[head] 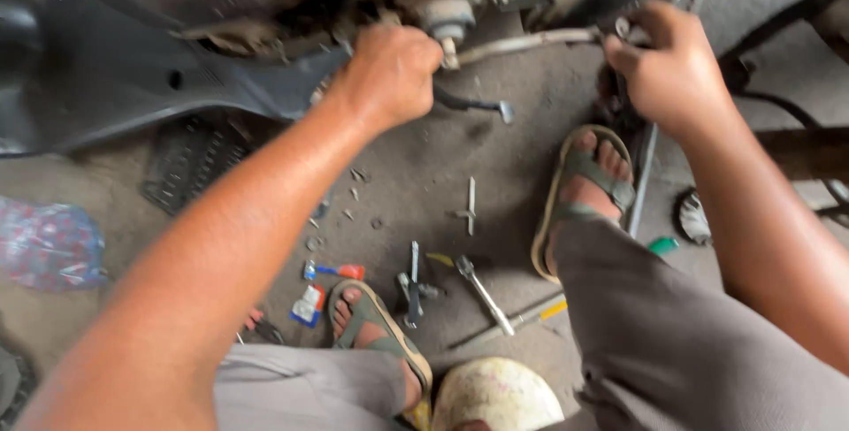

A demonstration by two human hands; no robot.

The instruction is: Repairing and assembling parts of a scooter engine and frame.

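Observation:
My left hand (389, 73) is closed around the handle of a dark metal tool (473, 104) whose end sticks out to the right, just below a grimy engine part (442, 7) of a scooter. My right hand (668, 64) grips a small metal piece at the end of a pale rod or cable (531, 42) that runs between the two hands. What exactly the right fingers pinch is hidden. The scooter's dark grey body panel (106, 77) fills the upper left.
On the concrete floor lie a T-shaped wrench (470, 205), a spanner (482, 294), a screwdriver (522, 320), small tubes (334, 272) and loose bolts. My sandalled feet (588, 188) rest among them. A crumpled plastic bag (44, 245) lies left; a pale round object (495, 396) sits below.

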